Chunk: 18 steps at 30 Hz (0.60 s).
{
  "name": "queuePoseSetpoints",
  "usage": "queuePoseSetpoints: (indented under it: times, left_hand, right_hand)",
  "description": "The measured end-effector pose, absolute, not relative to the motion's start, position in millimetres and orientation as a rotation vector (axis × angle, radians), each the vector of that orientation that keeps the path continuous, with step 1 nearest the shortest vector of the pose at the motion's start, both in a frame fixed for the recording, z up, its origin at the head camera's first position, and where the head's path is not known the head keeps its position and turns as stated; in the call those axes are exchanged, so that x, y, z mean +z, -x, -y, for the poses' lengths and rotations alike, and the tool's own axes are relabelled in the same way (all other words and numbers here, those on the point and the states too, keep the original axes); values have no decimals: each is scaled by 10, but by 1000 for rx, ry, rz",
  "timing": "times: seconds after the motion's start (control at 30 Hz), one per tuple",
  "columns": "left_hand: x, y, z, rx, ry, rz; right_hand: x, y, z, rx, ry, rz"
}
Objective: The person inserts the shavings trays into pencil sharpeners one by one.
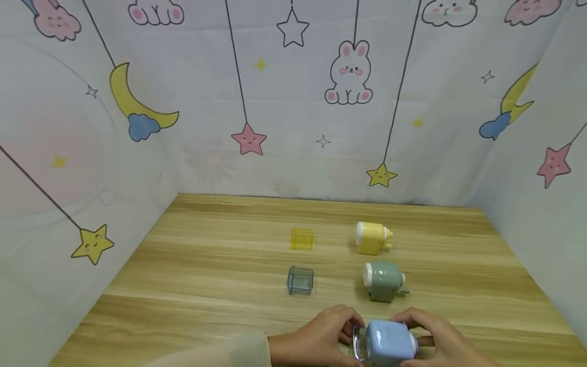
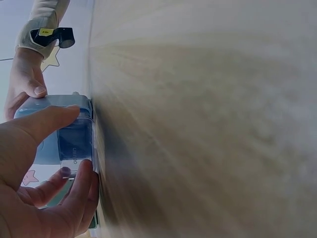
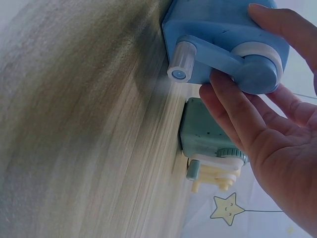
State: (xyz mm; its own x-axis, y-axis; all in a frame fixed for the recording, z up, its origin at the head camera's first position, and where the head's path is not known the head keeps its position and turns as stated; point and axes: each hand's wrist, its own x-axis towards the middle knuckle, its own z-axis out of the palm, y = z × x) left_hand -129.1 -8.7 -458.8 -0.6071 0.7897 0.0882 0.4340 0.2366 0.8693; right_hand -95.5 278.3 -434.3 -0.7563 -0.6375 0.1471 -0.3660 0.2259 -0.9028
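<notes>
A light blue crank pencil sharpener (image 1: 390, 340) sits at the front of the table. My right hand (image 1: 437, 334) grips its body, thumb on one side and fingers on the other, close to the crank (image 3: 213, 54). At the opposite end, my left hand (image 1: 323, 334) pinches a clear shavings drawer (image 1: 359, 342) between thumb and fingers. In the left wrist view the drawer (image 2: 74, 148) is partly inside the blue body. Just beyond the right hand stands a green sharpener (image 1: 384, 281), its crank turned to the right.
Farther back is a yellow sharpener (image 1: 370, 237), in line with the green one. To the left lie a yellow transparent drawer (image 1: 302, 239) and a grey-blue transparent drawer (image 1: 300, 280). A patterned curtain (image 1: 293, 102) encloses the wooden table (image 1: 220, 244) at the back and sides.
</notes>
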Motion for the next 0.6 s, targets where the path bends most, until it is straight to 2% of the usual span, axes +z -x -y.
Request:
queuePoseSetpoints:
  times: [0.43, 0.6]
  left_hand:
    - [-4587, 1308, 64, 1310, -1156, -2185]
    - [-4588, 1307, 63, 1334, -1138, -2161]
  right_hand:
    - [-4382, 986, -2795, -1554, 992, -2214]
    - [-4369, 992, -2806, -1541, 934, -2195]
